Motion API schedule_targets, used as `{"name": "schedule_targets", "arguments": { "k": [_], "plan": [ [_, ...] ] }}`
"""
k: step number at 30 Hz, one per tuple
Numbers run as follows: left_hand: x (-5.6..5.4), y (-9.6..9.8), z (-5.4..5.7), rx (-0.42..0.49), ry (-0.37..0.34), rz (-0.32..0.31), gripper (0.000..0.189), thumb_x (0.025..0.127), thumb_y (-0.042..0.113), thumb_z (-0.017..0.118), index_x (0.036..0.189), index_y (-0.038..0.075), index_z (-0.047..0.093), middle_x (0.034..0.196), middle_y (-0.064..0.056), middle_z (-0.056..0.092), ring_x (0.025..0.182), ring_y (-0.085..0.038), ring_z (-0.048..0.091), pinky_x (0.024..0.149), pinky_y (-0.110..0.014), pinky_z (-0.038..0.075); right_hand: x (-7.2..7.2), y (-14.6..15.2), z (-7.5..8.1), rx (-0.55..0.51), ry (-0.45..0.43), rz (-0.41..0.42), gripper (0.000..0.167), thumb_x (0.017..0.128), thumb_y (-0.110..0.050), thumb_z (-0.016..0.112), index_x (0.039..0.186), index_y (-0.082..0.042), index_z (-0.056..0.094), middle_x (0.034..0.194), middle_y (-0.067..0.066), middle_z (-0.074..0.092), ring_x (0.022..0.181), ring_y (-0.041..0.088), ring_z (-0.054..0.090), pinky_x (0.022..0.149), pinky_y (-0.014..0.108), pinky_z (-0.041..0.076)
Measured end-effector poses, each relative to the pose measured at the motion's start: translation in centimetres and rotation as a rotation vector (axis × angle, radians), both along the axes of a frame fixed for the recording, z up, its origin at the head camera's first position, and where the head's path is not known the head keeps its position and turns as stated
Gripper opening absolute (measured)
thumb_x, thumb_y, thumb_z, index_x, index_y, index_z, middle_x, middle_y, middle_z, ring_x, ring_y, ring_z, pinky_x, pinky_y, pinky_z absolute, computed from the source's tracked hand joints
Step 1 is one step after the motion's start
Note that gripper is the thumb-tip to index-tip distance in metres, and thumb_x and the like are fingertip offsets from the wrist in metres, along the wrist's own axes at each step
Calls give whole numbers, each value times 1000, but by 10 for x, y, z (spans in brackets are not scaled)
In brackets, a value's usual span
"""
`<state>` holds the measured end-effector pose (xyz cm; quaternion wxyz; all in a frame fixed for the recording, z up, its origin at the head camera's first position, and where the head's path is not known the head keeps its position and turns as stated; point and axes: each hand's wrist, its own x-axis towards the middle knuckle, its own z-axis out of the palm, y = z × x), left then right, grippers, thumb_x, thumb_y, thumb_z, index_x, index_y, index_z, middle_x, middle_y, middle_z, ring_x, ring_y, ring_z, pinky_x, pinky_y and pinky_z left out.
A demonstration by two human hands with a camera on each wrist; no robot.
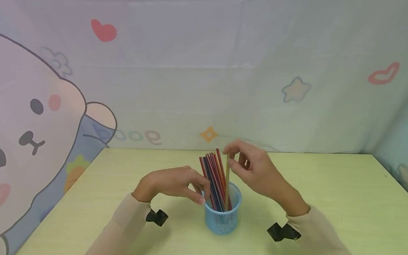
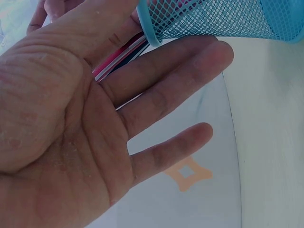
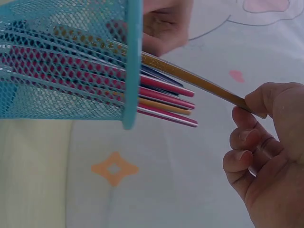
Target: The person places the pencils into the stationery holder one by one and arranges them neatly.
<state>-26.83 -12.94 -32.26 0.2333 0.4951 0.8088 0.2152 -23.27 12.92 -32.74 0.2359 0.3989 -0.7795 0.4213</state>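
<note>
A light blue mesh pencil cup (image 1: pixel 220 222) stands upright on the table, holding a bundle of red, dark and yellow pencils (image 1: pixel 215 181) that lean left. My right hand (image 1: pixel 255 168) pinches the top end of a gold-coloured pencil (image 3: pixel 190 78) between thumb and index finger; its lower part is still inside the cup. At the cup's left rim (image 2: pixel 148 23), my left hand (image 1: pixel 179 182) holds on with thumb and index finger. Its other fingers (image 2: pixel 156 102) stretch out beside the mesh in the left wrist view, where the thumb tip is hidden.
The pale yellow-green table (image 1: pixel 329 195) extends to both sides of the cup. Behind it hangs a printed cloth (image 1: pixel 193 82) with hearts, stars and a large cartoon bear (image 1: pixel 24 136) at left. Both wrists wear small black cameras (image 1: pixel 284 232).
</note>
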Motion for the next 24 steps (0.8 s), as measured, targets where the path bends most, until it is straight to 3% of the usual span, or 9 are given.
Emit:
{"name": "schedule_targets", "arguments": {
  "k": [4,8,13,24],
  "plan": [
    [0,0,1,-1,13,1,5,94,25,71,98,23,69,105,8,73,99,-3,67,90,-25,53,-3,-12,-11,61,17,36,20,95,-1,60,114,-8,63,96,-1,64,67,9,53,55,25,48],
    [-2,1,1,6,23,-7,6,94,26,70,98,22,69,106,4,73,100,-3,67,90,-27,53,-4,-19,-21,124,27,23,22,95,-2,63,115,-11,64,103,-2,64,78,9,56,64,27,52],
    [-2,0,1,9,28,-16,13,95,25,70,102,14,70,104,5,73,99,-3,67,90,-31,54,-3,-22,-25,188,15,15,21,96,-4,62,115,-12,67,110,-3,66,92,10,61,75,34,55],
    [-2,-2,-2,14,19,-13,15,95,24,70,103,11,71,102,10,72,98,-3,67,89,-24,53,-8,-4,-15,170,-63,22,25,96,-4,65,120,-12,65,110,-1,69,75,7,58,66,26,52]
  ]
}}
